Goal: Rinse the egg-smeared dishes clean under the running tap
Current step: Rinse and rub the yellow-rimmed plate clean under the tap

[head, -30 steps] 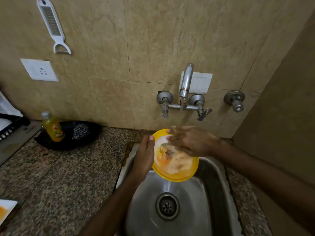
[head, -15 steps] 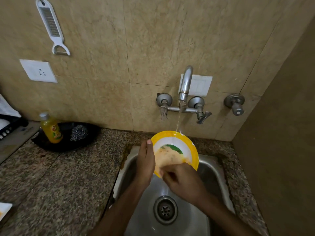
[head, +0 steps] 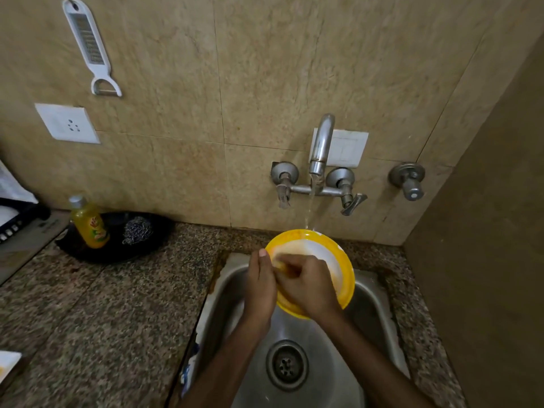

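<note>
Over a steel sink [head: 374, 301], a person's left hand [head: 260, 285] grips the left edge of a yellow-rimmed plate [head: 338, 257], thumb upright along the rim and the plate tilted toward the camera. The right hand [head: 310, 287], just beside the left, lies on the plate's white face with its fingers bent. They are blurred, and whether they hold anything cannot be told. Water [head: 309, 210] runs from the wall tap [head: 321, 142] above both hands and lands on the plate's far rim. A pale orange smear shows on the plate just beyond the right hand's knuckles. The drain [head: 287, 365] lies below the hands, between the two forearms.

Well to the left of the left hand, on the speckled stone desk [head: 117, 319], a black tray [head: 159, 240] against the wall carries an upright yellow bottle [head: 88, 223] and, just beside it, a steel scrubber [head: 137, 231]. Farther left, a black rack [head: 17, 216] is cut off by the frame's edge. Below and far left of the hand, the corner of a white dish [head: 8, 360] shows an orange smear. High on the tiled wall, up and left of the hands, hangs a white grater [head: 88, 48], with a socket [head: 66, 123] beneath it. A white switch plate [head: 348, 148] sits behind the tap, and a round valve [head: 407, 179] is fixed above and to the right of the right hand.
</note>
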